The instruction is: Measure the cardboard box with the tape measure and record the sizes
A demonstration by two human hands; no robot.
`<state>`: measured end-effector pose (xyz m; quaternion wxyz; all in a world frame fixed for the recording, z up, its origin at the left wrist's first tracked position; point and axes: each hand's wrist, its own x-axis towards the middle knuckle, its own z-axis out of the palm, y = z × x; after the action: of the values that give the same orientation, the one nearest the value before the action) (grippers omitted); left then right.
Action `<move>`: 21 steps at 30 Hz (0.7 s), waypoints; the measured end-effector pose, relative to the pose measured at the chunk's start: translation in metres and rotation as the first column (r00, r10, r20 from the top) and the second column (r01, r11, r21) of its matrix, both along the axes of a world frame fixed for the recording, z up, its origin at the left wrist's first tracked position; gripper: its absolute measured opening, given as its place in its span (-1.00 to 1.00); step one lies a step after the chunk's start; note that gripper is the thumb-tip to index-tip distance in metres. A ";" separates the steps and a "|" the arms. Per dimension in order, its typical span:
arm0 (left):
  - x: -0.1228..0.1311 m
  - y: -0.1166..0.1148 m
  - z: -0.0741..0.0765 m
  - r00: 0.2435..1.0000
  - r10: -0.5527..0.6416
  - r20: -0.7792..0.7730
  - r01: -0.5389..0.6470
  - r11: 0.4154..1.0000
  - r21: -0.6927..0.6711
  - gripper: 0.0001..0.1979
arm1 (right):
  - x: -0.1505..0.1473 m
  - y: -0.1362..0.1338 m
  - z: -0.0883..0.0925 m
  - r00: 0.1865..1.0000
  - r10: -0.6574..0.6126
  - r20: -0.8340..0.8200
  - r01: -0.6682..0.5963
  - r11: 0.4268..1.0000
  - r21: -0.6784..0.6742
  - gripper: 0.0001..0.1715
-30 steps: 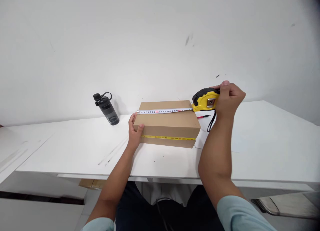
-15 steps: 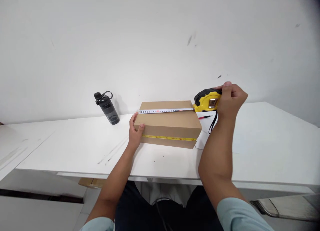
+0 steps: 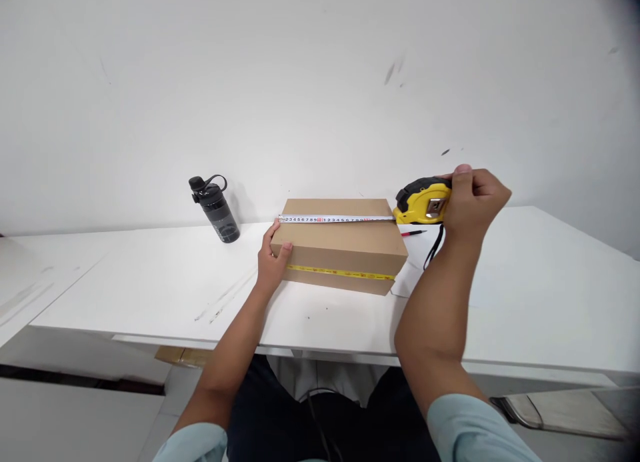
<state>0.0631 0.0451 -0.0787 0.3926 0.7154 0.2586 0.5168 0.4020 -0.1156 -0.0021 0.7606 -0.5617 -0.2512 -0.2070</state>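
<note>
A brown cardboard box (image 3: 340, 239) lies on the white table, with a strip of yellow printed tape (image 3: 345, 273) along its near side. My left hand (image 3: 274, 261) is closed on the box's left end, thumb on the near top edge and fingers around the far side of that end. Across the top of the box runs a white measuring blade (image 3: 340, 219), its hooked tip at the left edge near my left fingers. My right hand (image 3: 473, 199) grips the yellow and black tape measure (image 3: 424, 202) just beyond the box's right end. A black wrist strap (image 3: 434, 249) hangs from it.
To the left, a dark water bottle (image 3: 216, 210) with a loop lid stands near the wall. Right of the box, a red and black pen (image 3: 414, 233) lies on white paper (image 3: 407, 279). The table's front edge (image 3: 340, 357) runs just before my legs.
The view has shifted slightly, so the box and tape measure appear a little farther right. Both hands keep their holds, and the blade still lies across the box top.
</note>
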 end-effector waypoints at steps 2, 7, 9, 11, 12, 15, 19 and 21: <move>0.000 0.000 0.000 1.000 0.011 -0.007 -0.011 1.000 0.020 -0.16 | 0.002 0.001 -0.002 1.000 0.017 0.000 -0.017 1.000 0.024 -0.67; 0.000 0.000 0.000 1.000 0.024 -0.010 -0.023 0.999 0.045 -0.16 | 0.011 0.006 -0.008 0.998 0.061 -0.026 -0.060 0.998 0.034 -0.64; 0.000 0.001 0.000 1.000 0.027 -0.005 -0.027 0.999 0.046 -0.17 | 0.011 0.007 -0.009 0.995 0.085 -0.044 -0.084 0.996 0.026 -0.64; 0.000 0.001 0.000 1.000 0.028 -0.003 -0.028 0.999 0.047 -0.16 | 0.009 0.006 -0.008 0.993 0.103 -0.048 -0.102 0.994 0.024 -0.64; 0.000 0.001 0.001 1.000 0.029 -0.005 -0.029 0.998 0.048 -0.16 | 0.008 0.005 -0.008 0.993 0.106 -0.047 -0.105 0.994 0.025 -0.64; 0.000 0.002 0.001 0.999 0.038 -0.015 -0.037 0.998 0.052 -0.14 | 0.003 0.004 -0.006 0.993 0.107 -0.046 -0.105 0.994 0.029 -0.64; 0.000 0.002 0.001 0.999 0.045 -0.022 -0.044 0.997 0.059 -0.12 | 0.001 0.003 -0.004 0.994 0.101 -0.034 -0.100 0.994 0.034 -0.63; 0.000 0.002 0.001 0.999 0.045 -0.022 -0.044 0.997 0.060 -0.13 | 0.002 0.002 -0.003 0.994 0.101 -0.031 -0.101 0.995 0.016 -0.63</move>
<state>0.0633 0.0474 -0.0779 0.3564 0.7269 0.2635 0.5246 0.4035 -0.1132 -0.0052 0.7779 -0.5462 -0.2657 -0.1610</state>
